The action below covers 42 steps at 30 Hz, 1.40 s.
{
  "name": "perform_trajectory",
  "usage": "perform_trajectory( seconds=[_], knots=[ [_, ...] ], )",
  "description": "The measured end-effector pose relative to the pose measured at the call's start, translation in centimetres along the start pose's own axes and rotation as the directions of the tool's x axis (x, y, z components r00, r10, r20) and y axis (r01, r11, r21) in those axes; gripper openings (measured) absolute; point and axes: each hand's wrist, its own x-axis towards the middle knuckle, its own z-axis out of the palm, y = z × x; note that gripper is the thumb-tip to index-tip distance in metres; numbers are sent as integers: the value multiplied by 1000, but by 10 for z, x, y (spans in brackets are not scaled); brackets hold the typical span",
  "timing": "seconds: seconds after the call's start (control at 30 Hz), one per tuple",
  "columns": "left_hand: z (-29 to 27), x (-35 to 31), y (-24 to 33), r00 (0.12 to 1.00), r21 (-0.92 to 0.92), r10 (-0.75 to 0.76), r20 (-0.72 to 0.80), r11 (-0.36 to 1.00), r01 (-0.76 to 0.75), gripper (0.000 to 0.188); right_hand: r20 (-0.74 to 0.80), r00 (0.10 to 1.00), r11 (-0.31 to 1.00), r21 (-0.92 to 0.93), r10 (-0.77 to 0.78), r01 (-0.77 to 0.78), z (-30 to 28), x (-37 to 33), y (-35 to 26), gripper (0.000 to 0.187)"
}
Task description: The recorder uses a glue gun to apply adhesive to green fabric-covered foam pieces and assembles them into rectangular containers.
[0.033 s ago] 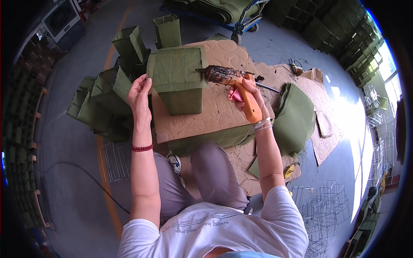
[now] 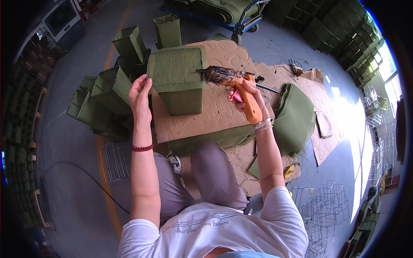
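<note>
A green fabric box (image 2: 180,101) stands on the cardboard-topped work surface, its flat, square panel facing up. At its left edge, my left hand (image 2: 140,94) has its fingers and thumb closed on the corner. My right hand (image 2: 249,99) is wrapped around the orange handle of a hot glue gun (image 2: 226,76), with fingers by its pink trigger. The gun's barrel is dark and crusted, and its nozzle points left over the right edge of the box's upper panel. A glue stick (image 2: 269,88) juts out of the gun's rear.
Several open green boxes (image 2: 112,86) stand to the left and behind. Folded green fabric (image 2: 294,118) lies at the right on cardboard sheets. Wire frames (image 2: 325,206) rest on the floor at lower right, another wire frame (image 2: 114,161) at left. A blue cart (image 2: 247,23) stands behind.
</note>
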Motion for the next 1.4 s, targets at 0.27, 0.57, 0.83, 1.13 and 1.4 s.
perform_trajectory(
  seconds=[0.27,0.57,0.83,1.13,1.4],
  knots=[
    [-1,-2,2,992,-101,-125,15,987,126,24,3,1000,994,111,-13,13,1,13,-7,47],
    [-2,-2,3,988,-114,-147,51,982,152,22,-11,999,995,84,-50,50,-7,47,-21,45],
    [-2,-1,4,983,-135,-171,62,975,178,23,-74,995,997,34,-67,70,-45,43,-9,43],
    [-2,0,2,983,-148,-160,86,974,172,22,-480,614,769,-509,-626,386,-101,-15,37,28],
    [-7,3,-7,981,-134,-173,84,974,183,21,-571,490,741,-378,-658,555,-112,-16,40,28]
  ],
)
